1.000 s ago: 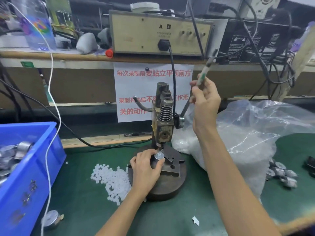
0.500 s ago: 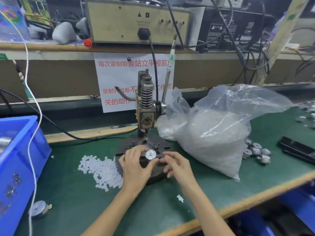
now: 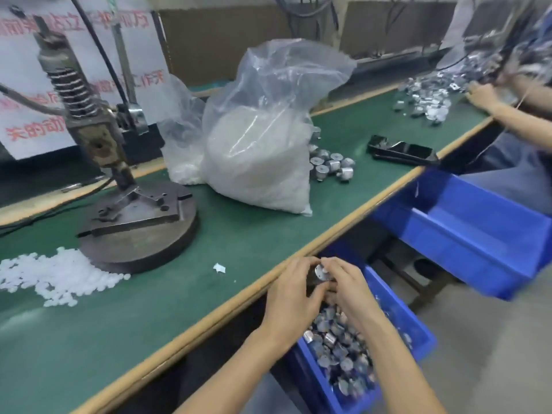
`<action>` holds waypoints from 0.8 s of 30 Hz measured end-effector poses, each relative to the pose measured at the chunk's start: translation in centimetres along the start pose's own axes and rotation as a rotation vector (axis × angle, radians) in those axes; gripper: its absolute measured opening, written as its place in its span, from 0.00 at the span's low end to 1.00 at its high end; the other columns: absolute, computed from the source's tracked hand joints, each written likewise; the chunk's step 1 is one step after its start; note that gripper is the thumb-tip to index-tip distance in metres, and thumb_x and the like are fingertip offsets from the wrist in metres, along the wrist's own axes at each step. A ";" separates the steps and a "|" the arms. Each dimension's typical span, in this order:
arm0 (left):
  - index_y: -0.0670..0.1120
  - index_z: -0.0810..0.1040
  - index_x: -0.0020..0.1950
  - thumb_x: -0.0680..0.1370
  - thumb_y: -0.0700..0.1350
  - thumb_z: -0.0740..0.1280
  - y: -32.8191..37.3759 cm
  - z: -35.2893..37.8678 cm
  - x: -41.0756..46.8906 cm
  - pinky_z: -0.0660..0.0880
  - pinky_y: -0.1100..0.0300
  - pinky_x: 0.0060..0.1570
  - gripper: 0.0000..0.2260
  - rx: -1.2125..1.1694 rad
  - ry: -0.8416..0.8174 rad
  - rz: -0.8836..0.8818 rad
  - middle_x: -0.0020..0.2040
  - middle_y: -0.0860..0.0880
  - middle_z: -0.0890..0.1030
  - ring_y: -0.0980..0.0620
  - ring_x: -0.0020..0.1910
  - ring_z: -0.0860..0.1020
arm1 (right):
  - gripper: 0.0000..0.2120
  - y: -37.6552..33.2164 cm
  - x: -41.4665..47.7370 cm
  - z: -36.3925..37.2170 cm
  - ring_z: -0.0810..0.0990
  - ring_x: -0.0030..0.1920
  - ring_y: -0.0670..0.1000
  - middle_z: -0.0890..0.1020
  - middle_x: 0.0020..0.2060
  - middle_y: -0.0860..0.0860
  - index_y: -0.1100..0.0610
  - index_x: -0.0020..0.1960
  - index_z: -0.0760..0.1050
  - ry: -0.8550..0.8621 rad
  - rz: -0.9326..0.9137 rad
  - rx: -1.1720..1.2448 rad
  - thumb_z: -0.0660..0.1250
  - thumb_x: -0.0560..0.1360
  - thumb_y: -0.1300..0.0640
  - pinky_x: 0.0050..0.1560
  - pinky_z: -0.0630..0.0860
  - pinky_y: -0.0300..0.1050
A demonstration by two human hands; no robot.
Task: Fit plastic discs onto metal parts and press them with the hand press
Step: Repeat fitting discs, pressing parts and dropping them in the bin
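Green-matted counter [image 3: 254, 222] with a wooden front edge. The hand press [image 3: 98, 138] stands at the far left on its round iron base, nothing seated under the ram. Beside the base lies a loose heap of plastic discs [image 3: 56, 273]. A big clear bag [image 3: 263, 150] of more discs sits mid-counter, with a few spare metal parts [image 3: 330, 168] just right of it.

Task's thing: one metal part [image 3: 319, 274], held off the counter edge, above the blue bin [image 3: 418, 339] of similar parts.
- Left grip [image 3: 291, 294]: fingers wrapped round the dark barrel of the part.
- Right grip [image 3: 348, 289]: fingertips pinching at its pale top face.
- Frame too blurred to tell whether a disc sits on it.

Handling, as judged:
- Part looks like a short, rigid metal cylinder. Dense for its size, smooth-sided, likely to roll if set on its side.
- Take it by the barrel, thumb against fingers, top face clear. It can be dropped among the others in the bin.
- Discs look featherweight, small and slick, easy to scatter. Pinch one by the rim between fingertips, not from the flat.

Far right: another person's hand [image 3: 484, 95] by a second spread of metal pieces [image 3: 424, 100].
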State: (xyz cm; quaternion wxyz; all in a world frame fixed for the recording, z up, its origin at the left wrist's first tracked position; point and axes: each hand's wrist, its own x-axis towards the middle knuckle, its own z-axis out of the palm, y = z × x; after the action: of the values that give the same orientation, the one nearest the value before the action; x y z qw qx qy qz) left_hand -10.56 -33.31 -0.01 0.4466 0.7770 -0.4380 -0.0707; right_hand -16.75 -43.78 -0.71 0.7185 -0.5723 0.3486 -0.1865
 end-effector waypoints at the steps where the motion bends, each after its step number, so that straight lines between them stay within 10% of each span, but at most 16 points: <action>1: 0.48 0.76 0.58 0.74 0.44 0.70 0.0 0.9 -0.3 0.71 0.61 0.53 0.13 0.011 -0.044 -0.012 0.53 0.54 0.78 0.56 0.53 0.75 | 0.10 1.1 0.0 -1.5 0.74 0.28 0.48 0.77 0.32 0.52 0.58 0.41 0.78 0.045 0.046 -0.031 0.61 0.79 0.60 0.27 0.68 0.41; 6: 0.49 0.78 0.47 0.74 0.44 0.68 -0.9 3.2 -1.8 0.71 0.59 0.40 0.03 0.062 -0.147 -0.111 0.37 0.57 0.77 0.59 0.31 0.70 | 0.09 8.1 1.3 -7.2 0.74 0.30 0.50 0.74 0.33 0.51 0.58 0.41 0.71 0.261 0.260 -0.184 0.61 0.79 0.60 0.24 0.69 0.34; 18: 0.51 0.75 0.43 0.74 0.44 0.64 -2.9 4.7 -5.5 0.68 0.62 0.37 0.03 0.223 -0.439 -0.175 0.33 0.59 0.73 0.57 0.34 0.70 | 0.05 17.4 1.7 -9.8 0.80 0.39 0.53 0.76 0.43 0.56 0.65 0.41 0.72 0.347 0.422 -0.401 0.59 0.74 0.70 0.33 0.76 0.36; 24: 0.52 0.75 0.41 0.74 0.44 0.64 -2.4 3.6 -5.0 0.71 0.61 0.37 0.04 0.186 -0.415 -0.179 0.33 0.59 0.75 0.59 0.33 0.72 | 0.06 13.7 1.7 -8.1 0.78 0.31 0.49 0.80 0.35 0.52 0.58 0.49 0.76 0.282 0.279 -0.438 0.61 0.79 0.58 0.33 0.76 0.42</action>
State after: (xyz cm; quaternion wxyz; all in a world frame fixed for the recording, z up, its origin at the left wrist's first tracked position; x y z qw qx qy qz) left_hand -13.88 -31.38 -5.39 0.2658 0.8194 -0.4541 -0.2274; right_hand -23.19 -46.70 -15.10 0.5410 -0.6287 0.5523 -0.0838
